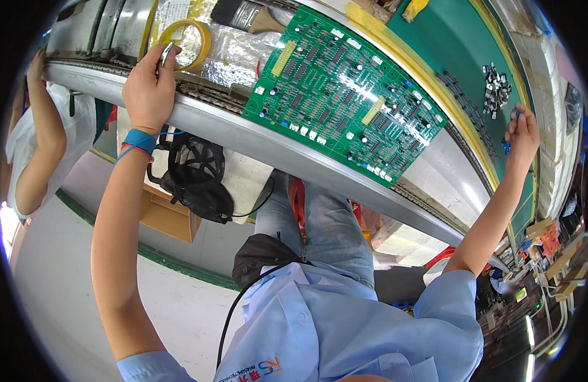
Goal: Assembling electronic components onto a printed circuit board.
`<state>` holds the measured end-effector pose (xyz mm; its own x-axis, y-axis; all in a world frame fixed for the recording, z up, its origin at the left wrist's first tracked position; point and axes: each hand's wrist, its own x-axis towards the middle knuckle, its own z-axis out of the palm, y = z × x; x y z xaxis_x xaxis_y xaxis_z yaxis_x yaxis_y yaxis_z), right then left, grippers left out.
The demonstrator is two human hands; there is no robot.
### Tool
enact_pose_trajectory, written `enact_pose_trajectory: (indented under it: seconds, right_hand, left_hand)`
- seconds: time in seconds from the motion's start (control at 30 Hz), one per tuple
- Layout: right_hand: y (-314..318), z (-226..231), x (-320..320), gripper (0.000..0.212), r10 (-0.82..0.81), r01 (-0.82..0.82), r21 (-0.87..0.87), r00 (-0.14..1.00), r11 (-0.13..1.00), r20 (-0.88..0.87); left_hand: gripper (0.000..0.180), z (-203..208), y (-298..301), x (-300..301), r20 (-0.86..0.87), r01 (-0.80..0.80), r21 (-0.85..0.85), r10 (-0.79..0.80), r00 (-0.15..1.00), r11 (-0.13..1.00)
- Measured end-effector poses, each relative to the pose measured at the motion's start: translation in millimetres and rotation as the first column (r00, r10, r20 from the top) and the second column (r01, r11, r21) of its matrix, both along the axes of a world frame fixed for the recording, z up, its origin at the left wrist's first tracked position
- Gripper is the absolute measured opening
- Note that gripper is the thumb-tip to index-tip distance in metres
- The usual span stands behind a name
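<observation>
My left hand (150,92) is closed in a pinch on a small shiny metal part (167,52), above the metal rail and beside a roll of yellow tape (203,46). Far to the right, my right hand (524,137) has its fingers curled together around a small blue part (516,114) on the green surface. More blue parts (506,147) lie close under that hand. Between my hands, a green circuit board (335,130) filled with chips, white connectors and yellow strips lies across the rails, with neither hand touching it.
A pile of small metal parts (496,90) and a row of black parts (467,105) lie on the green mat (443,38). A wooden-handled brush (249,16) lies past the tape. Below the silver rail (205,114) hangs a black bag (198,172). Another person's arm (44,137) reaches in at left.
</observation>
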<state>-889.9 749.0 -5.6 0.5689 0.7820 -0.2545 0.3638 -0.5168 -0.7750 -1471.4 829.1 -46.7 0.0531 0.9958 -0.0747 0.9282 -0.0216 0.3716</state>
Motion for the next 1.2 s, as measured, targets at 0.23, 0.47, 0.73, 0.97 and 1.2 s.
enact_pose_trajectory:
  seconds: [0.23,0.47,0.73,0.97,1.2]
  right_hand:
    - [48.0,41.5,-139.9,0.024,0.369,-0.371,0.053,0.929,0.927,0.035]
    - [90.4,-8.9,-240.0,0.013,0.744,-0.504,0.827,0.646,0.248,0.17]
    - [83.4,7.8,-278.4,0.016,0.695,-0.775,0.109,0.612,0.623,0.377]
    - [85.7,4.3,-282.0,0.021,0.681,-0.729,0.048,0.659,0.683,0.319]
    - [83.2,0.2,-282.6,0.021,0.668,-0.741,0.066,0.636,0.668,0.385]
  left_hand:
    - [0.026,1.5,4.0,4.8,0.046,0.001,-0.031,0.001,0.999,1.0]
    - [0.025,-1.0,0.4,6.3,0.057,-0.018,-0.012,0.018,0.998,1.0]
    - [0.021,0.7,-0.8,2.4,0.029,-0.002,0.037,0.001,1.0,0.999]
    - [0.019,0.0,-1.6,3.0,0.025,0.013,0.065,-0.015,1.0,0.998]
    - [0.019,-0.4,-1.3,2.6,0.005,0.014,0.079,-0.015,1.0,0.997]
